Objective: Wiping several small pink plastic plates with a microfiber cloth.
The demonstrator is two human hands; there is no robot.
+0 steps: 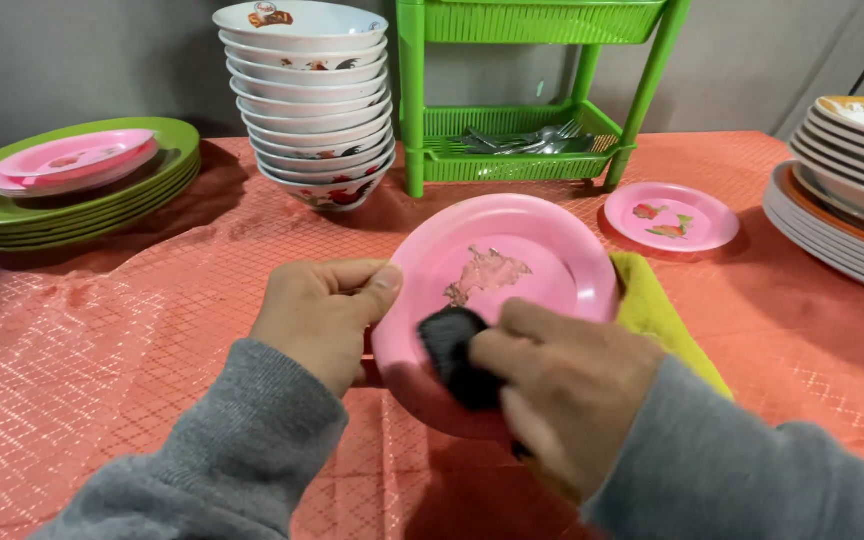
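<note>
We held a pink plate [512, 262] tilted up between our hands, above the orange-red tablecloth [132, 340]. Our left hand [317, 312] was clamped on its left rim, thumb over the front edge. Our right hand [562, 395] was closed around a dark scrubbing pad [452, 350], pressing it on the plate's lower face. Just beyond the right hand lay a yellow-green cloth [657, 315], partly under the plate. Farther out past that hand sat a small pink saucer [670, 216], and to its right a pile of white plates [847, 190]. Ahead of the left hand stood stacked bowls [312, 110] and a green rack [522, 130]; off to its left, green plates [72, 195] topped with pink ones.
</note>
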